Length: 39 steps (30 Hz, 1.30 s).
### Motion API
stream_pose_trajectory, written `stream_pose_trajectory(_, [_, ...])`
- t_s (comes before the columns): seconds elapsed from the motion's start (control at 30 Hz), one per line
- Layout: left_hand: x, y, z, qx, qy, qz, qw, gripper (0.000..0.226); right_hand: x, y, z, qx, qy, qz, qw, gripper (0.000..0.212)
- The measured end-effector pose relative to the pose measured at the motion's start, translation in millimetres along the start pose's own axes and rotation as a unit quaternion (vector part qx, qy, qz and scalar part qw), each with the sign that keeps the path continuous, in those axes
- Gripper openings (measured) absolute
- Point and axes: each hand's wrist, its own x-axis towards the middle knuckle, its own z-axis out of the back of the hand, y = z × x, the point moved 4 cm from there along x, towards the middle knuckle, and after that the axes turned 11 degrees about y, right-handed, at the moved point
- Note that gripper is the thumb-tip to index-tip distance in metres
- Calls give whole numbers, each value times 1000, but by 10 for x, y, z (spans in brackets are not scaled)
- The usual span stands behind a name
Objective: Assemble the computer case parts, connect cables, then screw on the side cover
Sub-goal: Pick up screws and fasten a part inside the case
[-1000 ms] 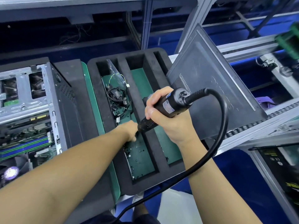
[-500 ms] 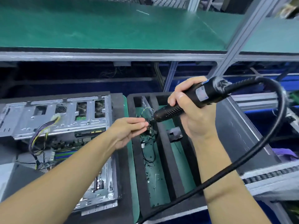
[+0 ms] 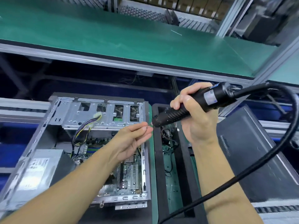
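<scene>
- The black cable (image 3: 242, 175) of the tool hangs below and to the right of the right fingers and crosses the foam tray (image 3: 156, 167). In my judgement it could catch on the tray wall and pull the tool aside.
- The computer case (image 3: 100, 110) lies open below and to the left of the left fingers, with the motherboard (image 3: 129, 172) bare. The side cover (image 3: 258, 159) waits to the right of the right fingers, beyond the tray, and is not yet on.
- On the left hand (image 3: 129, 141), thumb and forefinger pinch what seems to be a small screw (image 3: 146, 126); it is too small to be sure. The other fingers are relaxed.
- The right hand (image 3: 195, 120) has all its fingers curled round the electric screwdriver (image 3: 202, 104). The tip of the tool is just beside the left fingertips.
- If the screw does not sit well on the tip, it may drop. The case edge is directly under the fingers, so it could fall onto the motherboard, where it is hard to find.
- If the tool starts now, it may nip the left fingertips.
- Beyond both hands is a green shelf (image 3: 113, 38).
- One second ago the left fingers were down in the tray. Half a second ago they met the tool tip over the tray. Now they meet it just left of the tray, over the case's right edge.
</scene>
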Motion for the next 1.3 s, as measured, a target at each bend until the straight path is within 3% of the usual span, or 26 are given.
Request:
stream_pose_trajectory(0.23, [-65,-79,120,4,30,1,1000,30,19,-90,-123,0,7,-5,1000,20])
stream_pose_trajectory(0.67, [-187,-248,135,137,68,-28,988,19,-39,-175,-151,27,8,-16,999,19])
stream_pose_trajectory(1.13, [-188,-194,140,115,65,-61,989,24,-43,-250,-134,45,-16,-18,999,19])
stream_pose_trajectory(1.23, [-184,-207,138,223,43,-94,969,22,-4,-276,-127,36,-14,-26,999,20])
stream_pose_trajectory(1.3, [-182,-253,138,358,9,-122,926,25,35,-298,-124,25,-10,-32,999,19])
